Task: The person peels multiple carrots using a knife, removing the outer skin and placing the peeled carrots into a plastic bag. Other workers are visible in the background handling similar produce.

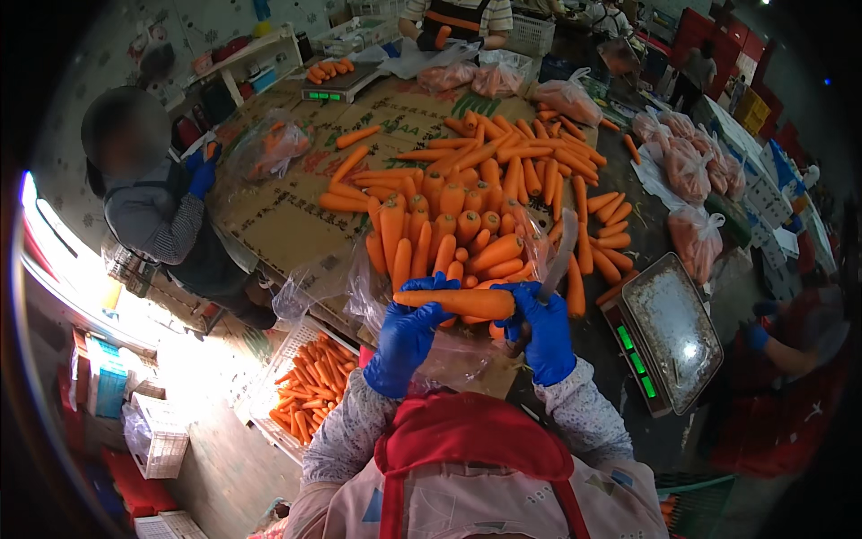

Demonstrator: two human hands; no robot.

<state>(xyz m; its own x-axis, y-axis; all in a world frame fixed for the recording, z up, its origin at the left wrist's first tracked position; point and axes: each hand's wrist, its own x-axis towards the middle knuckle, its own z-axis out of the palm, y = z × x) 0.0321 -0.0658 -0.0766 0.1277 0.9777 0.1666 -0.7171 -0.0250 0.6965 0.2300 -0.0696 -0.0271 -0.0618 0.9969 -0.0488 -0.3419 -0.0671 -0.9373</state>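
Observation:
Both hands wear blue gloves. My left hand (407, 340) holds the narrow end of a carrot (465, 303), which lies crosswise before my chest. My right hand (542, 330) grips a knife (562, 252), its blade pointing up and away from me, and touches the carrot's thick end. Just beyond both hands is a big pile of carrots (465, 195), the nearer ones upright in a clear plastic bag (367, 293). More carrots spread across the cardboard-covered table (289, 209).
A digital scale (670, 337) stands at right, with filled carrot bags (693, 236) behind it. A white crate (269, 391) of carrots sits low at left. A co-worker (161, 215) stands left, another (458, 23) across the table near a second scale (343, 81); a person is at far right.

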